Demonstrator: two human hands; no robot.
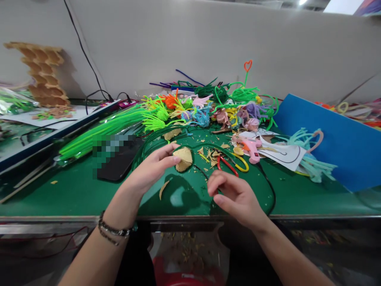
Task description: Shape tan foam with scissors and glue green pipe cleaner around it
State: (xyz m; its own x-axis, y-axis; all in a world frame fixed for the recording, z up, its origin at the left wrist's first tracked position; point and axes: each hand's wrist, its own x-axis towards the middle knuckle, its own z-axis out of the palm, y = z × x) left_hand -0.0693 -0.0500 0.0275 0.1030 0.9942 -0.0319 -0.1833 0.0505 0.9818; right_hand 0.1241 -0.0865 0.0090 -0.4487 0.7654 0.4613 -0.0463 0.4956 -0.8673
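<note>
My left hand (159, 162) pinches a tan, cup-like piece of egg carton (183, 159) between thumb and fingers, a little above the table. A dark green chenille stem (208, 144) arcs just behind the piece; whether it is attached I cannot tell. To the right, my right hand (230, 194) hovers near the front edge with fingers loosely curled, thumb apart, nothing visible in it. Beyond it lie a red-handled tool (228, 166), a yellow handle (243, 163) and torn carton scraps (212, 155). A thin curved scrap (163, 190) rests on the table below my left hand.
A pink glue gun (251, 147) with a black cord lies right of centre. Colourful chenille stem pieces (196, 111) heap at the back. Bundled bright green stems (101, 133) and a black phone (117, 161) lie left. A blue panel (321, 147) stands right; an egg carton (44, 75) leans on the wall.
</note>
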